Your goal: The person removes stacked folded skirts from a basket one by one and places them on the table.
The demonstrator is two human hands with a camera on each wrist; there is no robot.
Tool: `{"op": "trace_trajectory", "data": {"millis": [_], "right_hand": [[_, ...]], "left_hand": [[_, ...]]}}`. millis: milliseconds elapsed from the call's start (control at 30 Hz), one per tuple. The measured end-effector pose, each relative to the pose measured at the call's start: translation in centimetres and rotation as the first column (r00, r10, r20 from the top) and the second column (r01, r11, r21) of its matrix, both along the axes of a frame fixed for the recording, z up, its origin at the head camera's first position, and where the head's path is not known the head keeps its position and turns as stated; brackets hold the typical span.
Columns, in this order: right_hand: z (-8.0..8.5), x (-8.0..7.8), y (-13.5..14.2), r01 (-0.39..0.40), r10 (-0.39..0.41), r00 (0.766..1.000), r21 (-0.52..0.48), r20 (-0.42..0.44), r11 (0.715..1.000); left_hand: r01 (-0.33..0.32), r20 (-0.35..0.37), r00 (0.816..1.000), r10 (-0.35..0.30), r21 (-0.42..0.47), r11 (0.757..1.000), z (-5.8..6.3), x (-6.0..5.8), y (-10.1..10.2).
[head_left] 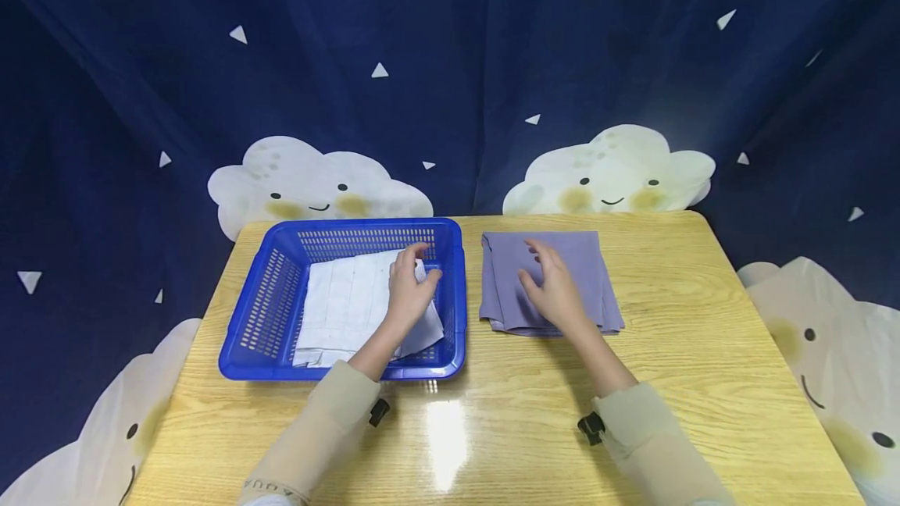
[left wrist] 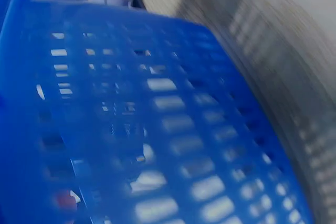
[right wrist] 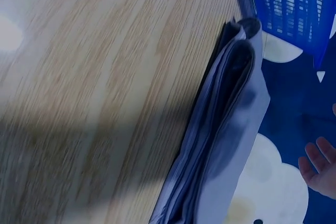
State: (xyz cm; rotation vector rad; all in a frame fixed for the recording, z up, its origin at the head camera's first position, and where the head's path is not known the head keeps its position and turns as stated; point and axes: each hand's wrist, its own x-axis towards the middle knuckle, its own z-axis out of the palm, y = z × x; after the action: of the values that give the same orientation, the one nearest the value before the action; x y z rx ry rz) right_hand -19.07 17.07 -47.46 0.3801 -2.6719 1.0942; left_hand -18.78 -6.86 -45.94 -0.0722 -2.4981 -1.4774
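My left hand hovers above the right part of a folded white cloth, its fingers loosely bent and holding nothing. That cloth lies inside a blue plastic basket with slotted walls; the basket wall fills most of the left wrist view. Over a folded purple cloth on the table is my right hand, thumb and fingers apart with nothing between them. The right wrist view shows the layered folded edge of the purple cloth, with the right hand apart from it.
A light wooden table carries the basket at left and the purple cloth right of it. Behind hangs a dark blue curtain printed with clouds and small white triangles. Black straps sit at the wrists.
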Motion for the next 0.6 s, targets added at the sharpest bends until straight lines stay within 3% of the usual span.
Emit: {"op": "trace_trajectory", "data": {"millis": [200,600], "right_hand": [[0.2,0.0,-1.6,-0.037,0.037,0.999,-0.003,-0.004,0.999],[0.5,-0.3,-4.2,-0.060,0.058,0.997,-0.034,-0.054,0.998]], "left_hand": [[-0.035,0.009,0.999,0.036,-0.043,0.998,-0.5,0.1,-2.2],[-0.035,0.043,0.998,0.038,-0.077,0.996,-0.9,0.2,-6.2]]}}
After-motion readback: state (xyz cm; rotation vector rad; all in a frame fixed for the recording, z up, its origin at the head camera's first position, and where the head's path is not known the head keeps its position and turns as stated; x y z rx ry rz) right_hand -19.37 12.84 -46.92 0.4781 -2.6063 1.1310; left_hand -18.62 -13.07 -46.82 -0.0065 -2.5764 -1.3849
